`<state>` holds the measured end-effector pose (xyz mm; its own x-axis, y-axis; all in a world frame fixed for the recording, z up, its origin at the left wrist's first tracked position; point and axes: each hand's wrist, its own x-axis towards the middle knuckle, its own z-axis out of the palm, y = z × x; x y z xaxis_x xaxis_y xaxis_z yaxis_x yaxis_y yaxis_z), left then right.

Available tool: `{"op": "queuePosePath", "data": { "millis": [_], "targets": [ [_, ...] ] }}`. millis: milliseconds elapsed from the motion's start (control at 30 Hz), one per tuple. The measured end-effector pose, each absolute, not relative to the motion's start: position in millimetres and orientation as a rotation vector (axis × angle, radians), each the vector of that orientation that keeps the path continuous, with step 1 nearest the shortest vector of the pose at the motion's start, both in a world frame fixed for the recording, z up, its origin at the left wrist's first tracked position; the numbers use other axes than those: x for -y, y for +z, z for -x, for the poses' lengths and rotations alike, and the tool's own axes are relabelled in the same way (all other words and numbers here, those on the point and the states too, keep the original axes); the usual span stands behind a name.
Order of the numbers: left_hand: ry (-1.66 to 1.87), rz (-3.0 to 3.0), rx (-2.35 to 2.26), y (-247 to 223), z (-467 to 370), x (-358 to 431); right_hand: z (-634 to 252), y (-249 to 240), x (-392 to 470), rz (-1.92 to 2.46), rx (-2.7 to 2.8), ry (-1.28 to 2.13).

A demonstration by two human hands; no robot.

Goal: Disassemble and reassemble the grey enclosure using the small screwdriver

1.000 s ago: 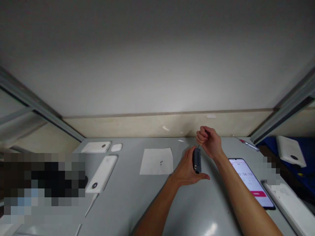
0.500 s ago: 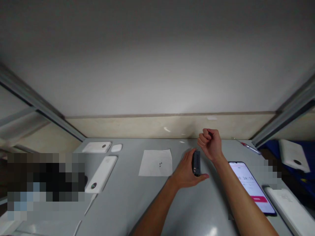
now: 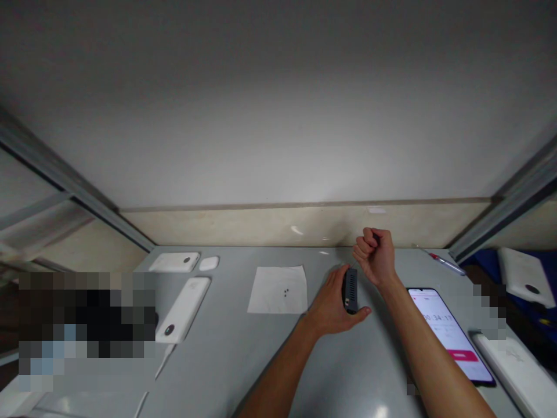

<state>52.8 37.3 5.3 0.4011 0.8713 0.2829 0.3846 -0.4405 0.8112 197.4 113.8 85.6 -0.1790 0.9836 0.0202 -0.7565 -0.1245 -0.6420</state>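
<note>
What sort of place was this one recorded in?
Probably an indoor workbench, perhaps for small electronics. A gray tabletop stands against a wall, the left hand grips a dark slotted block, and a slim, screwdriver-like tool lies at the far right.

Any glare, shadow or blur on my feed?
In the head view, glare spots the table at the bottom edge; the wall darkens toward the top; pixelated blocks mask areas at left and right; the dark box in the left hand shows little fine detail.
</note>
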Motion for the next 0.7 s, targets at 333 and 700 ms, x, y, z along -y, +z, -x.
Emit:
{"op": "queuePosePath", "data": {
  "millis": [333, 700],
  "targets": [
    [0.966, -2.006, -1.076, 5.0, -54.6, -36.7, -197.0, 84.3, -114.2, 0.513, 0.610, 1.577],
    [0.981, -2.012, -1.066, 5.7, -54.7, -36.9, -195.5, 83.3, -114.9, 0.511, 0.680, 1.638]
  ]
}}
